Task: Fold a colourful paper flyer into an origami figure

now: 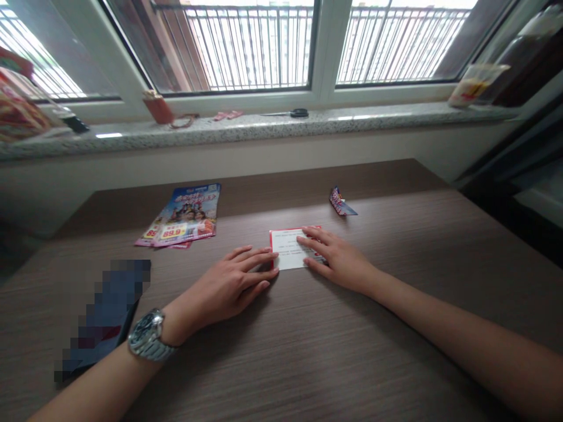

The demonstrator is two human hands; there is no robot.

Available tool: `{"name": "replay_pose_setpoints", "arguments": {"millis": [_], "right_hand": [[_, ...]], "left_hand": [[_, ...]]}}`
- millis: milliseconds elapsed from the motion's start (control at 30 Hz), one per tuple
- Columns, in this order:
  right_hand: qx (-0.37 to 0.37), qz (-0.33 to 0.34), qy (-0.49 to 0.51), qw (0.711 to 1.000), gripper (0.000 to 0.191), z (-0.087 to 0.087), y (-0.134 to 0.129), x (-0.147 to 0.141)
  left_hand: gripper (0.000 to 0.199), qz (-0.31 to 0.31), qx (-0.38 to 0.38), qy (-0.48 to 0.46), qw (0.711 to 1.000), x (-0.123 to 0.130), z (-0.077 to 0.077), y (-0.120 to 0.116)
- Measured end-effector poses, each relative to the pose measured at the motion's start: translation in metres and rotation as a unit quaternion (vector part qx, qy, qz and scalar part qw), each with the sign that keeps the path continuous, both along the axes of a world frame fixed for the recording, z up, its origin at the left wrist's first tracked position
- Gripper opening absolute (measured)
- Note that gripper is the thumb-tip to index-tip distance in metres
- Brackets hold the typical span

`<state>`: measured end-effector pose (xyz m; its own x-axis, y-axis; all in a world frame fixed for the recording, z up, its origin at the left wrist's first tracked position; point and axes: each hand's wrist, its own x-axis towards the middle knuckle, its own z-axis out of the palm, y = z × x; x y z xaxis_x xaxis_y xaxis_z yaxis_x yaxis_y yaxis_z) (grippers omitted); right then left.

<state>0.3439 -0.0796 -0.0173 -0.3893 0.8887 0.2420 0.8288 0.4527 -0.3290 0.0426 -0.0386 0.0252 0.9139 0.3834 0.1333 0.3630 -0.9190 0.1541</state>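
Note:
A small white card with a red edge and printed lines [289,249] lies on the brown wooden table [281,363]. My left hand [240,278] rests at the card's left edge, its fingers spread and the fingertips touching the edge. On the card's right part lies my right hand [336,258], fingers spread flat and covering some of the print. Neither hand grips anything. A silver watch [152,335] is on my left wrist.
Colourful flyers [189,214] lie at the back left, a pixelated dark object [105,316] at the left. Behind the card stands a folded paper piece [341,202]. The stone windowsill [246,132] holds scissors [299,112], a red container [158,108] and a plastic cup [475,85].

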Motion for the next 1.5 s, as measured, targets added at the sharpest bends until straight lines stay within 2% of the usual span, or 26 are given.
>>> {"name": "replay_pose_setpoints", "arguments": {"millis": [500, 667, 900, 1033, 1233, 1367, 1500], "right_hand": [[0.001, 0.030, -0.015, 0.999, 0.050, 0.001, 0.004, 0.002], [0.004, 0.082, -0.027, 0.996, 0.051, 0.007, 0.014, 0.004], [0.003, 0.196, 0.001, 0.981, 0.051, 0.012, 0.036, 0.006], [0.021, 0.171, 0.028, 0.985, 0.051, 0.014, 0.040, 0.005], [0.032, 0.062, 0.081, 0.994, 0.035, 0.014, 0.027, 0.000], [0.016, 0.054, 0.082, 0.995, 0.034, 0.011, 0.016, -0.004], [0.008, 0.076, 0.090, 0.993, 0.036, 0.008, 0.014, -0.001]], "left_hand": [[0.037, 0.000, -0.051, -0.021, 0.998, -0.005, 0.000, -0.006], [0.041, -0.013, -0.044, 0.002, 0.999, 0.003, 0.001, -0.010], [0.050, -0.040, -0.048, 0.037, 0.997, 0.018, 0.003, -0.010], [0.049, -0.012, -0.028, 0.039, 0.999, 0.026, 0.002, -0.017], [0.054, 0.049, -0.002, 0.031, 0.998, 0.042, -0.004, -0.030], [0.056, 0.075, -0.002, 0.033, 0.997, 0.053, -0.003, -0.035], [0.047, 0.073, -0.020, 0.005, 0.997, 0.056, -0.001, -0.031]]}}
